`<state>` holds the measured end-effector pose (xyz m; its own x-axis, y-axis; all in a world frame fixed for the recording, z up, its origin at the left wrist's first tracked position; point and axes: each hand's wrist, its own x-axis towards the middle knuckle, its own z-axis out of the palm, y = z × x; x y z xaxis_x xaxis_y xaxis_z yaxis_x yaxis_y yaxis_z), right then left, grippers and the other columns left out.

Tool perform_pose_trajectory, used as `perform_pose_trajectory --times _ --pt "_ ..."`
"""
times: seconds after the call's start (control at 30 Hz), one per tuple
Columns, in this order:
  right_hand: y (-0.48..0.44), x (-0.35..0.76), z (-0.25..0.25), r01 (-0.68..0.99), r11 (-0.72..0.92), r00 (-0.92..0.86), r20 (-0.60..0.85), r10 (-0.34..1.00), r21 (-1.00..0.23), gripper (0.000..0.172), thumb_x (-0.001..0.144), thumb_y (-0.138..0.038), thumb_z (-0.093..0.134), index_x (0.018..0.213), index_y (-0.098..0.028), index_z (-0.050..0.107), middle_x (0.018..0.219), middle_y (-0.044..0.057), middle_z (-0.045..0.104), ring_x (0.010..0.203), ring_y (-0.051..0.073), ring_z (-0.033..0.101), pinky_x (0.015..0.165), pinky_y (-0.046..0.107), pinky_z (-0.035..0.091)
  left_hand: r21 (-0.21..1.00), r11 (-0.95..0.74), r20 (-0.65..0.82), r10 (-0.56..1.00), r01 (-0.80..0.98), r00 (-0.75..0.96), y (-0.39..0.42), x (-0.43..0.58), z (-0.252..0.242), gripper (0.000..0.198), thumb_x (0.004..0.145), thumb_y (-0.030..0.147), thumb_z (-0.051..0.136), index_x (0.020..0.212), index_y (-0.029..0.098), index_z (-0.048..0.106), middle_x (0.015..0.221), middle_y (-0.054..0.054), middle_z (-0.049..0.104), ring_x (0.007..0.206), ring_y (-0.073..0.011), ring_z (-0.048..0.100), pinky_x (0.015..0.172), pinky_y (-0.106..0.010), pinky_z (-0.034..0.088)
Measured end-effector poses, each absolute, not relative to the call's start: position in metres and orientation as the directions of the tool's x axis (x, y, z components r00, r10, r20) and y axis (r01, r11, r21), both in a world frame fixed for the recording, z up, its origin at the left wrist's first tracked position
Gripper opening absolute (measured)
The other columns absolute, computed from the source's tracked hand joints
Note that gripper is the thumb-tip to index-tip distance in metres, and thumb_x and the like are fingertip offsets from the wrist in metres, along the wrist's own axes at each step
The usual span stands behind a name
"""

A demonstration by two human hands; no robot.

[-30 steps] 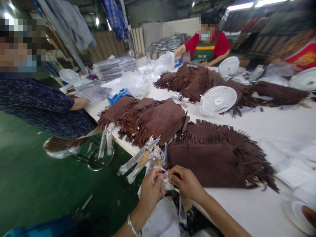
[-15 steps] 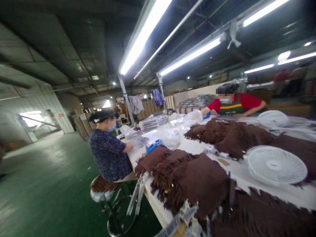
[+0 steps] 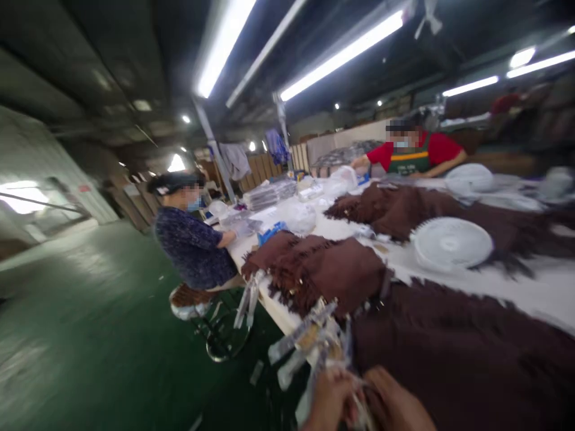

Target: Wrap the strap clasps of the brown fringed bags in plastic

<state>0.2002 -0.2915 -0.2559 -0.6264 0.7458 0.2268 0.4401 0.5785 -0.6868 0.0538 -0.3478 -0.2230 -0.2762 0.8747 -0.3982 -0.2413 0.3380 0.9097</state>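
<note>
"What have your hands got?"

"My left hand (image 3: 331, 398) and right hand (image 3: 395, 400) are close together at the near edge of view, fingers bent inward about a pale strip (image 3: 363, 403). It's blurred, so I can't tell how far the fingers part, or whether either hand has hold of it."

"And the brown cloth?"

"The near piece (image 3: 449, 359) lies just beyond my right hand and spreads off to the right, its far side fringed. A fringed pile (image 3: 345, 272) sits farther off and to the left, with wrapped straps (image 3: 296, 336) hanging past the table's left edge, near my left hand."

"What's the surface like?"

"A white table (image 3: 534, 290), running away from me. Beyond the near piece is a white fan (image 3: 451, 242), with more brown cloth (image 3: 395, 203) farther back. Clear plastic (image 3: 296, 216) and a blue holder (image 3: 272, 231) lie past the pile."

"The room?"

"Big and dim — tube lights (image 3: 345, 55) slant overhead, and a green floor (image 3: 112, 329) opens out on the left. A stool (image 3: 191, 299) is by the table there, beside a co-worker in a dark top (image 3: 191, 245). Another, in a green apron (image 3: 408, 161), leans in from the far side."
</note>
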Motion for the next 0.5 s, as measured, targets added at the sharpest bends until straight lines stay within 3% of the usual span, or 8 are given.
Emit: perform_pose_trajectory --times 0.07,0.13,0.27,0.43,0.5 --pt "-0.306 0.218 -0.258 0.491 0.540 -0.641 0.136 0.755 -0.684 0.014 0.092 -0.021 0.045 0.088 -0.021 0.059 0.085 0.002 0.062 0.075 0.016 0.061 0.069 0.028 0.049 0.898 0.317 -0.398 0.880 -0.304 -0.259 -0.361 0.062 -0.243 0.027 0.077 0.034 0.066 0.062 0.014 0.057 0.044 0.006 0.045 0.038 -0.0055 0.038 0.041 -0.020 0.029" --pt "-0.313 0.232 -0.256 0.528 0.542 -0.649 0.102 0.754 -0.653 0.015 0.089 -0.019 0.047 0.101 -0.020 0.056 0.097 0.005 0.061 0.088 0.019 0.060 0.078 0.032 0.047 0.876 0.304 -0.403 0.888 -0.374 -0.223 -0.367 0.061 -0.260 0.019 0.075 0.032 0.066 0.073 0.014 0.061 0.061 0.003 0.058 0.046 -0.0049 0.046 0.044 -0.019 0.031" --pt "-0.327 0.249 -0.243 0.507 0.625 -0.741 0.070 0.668 -0.594 0.038 0.082 -0.020 0.059 0.120 -0.022 0.052 0.118 0.008 0.057 0.110 0.024 0.051 0.094 0.037 0.043 0.846 0.298 -0.393 0.909 -0.442 -0.140 -0.369 0.053 -0.263 0.018 0.076 0.031 0.065 0.077 0.013 0.059 0.072 -0.001 0.062 0.048 -0.0056 0.047 0.044 -0.019 0.031" --pt "-0.340 0.248 -0.247 0.542 0.714 -0.749 0.131 0.650 -0.443 0.065 0.076 -0.020 0.066 0.136 -0.020 0.041 0.137 0.012 0.047 0.122 0.030 0.045 0.102 0.045 0.041 0.836 0.278 -0.366 0.925 -0.473 -0.104 -0.372 0.048 -0.255 0.017 0.077 0.028 0.064 0.076 0.013 0.057 0.072 -0.001 0.061 0.047 -0.0055 0.047 0.042 -0.018 0.030" --pt "-0.343 0.241 -0.251 0.594 0.711 -0.701 0.191 0.687 -0.377 0.065 0.080 -0.019 0.063 0.139 -0.017 0.037 0.138 0.015 0.048 0.122 0.031 0.047 0.101 0.047 0.042 0.828 0.277 -0.367 0.925 -0.488 -0.097 -0.372 0.047 -0.259 0.016 0.076 0.027 0.064 0.077 0.013 0.058 0.072 -0.001 0.061 0.048 -0.0054 0.047 0.042 -0.018 0.030"
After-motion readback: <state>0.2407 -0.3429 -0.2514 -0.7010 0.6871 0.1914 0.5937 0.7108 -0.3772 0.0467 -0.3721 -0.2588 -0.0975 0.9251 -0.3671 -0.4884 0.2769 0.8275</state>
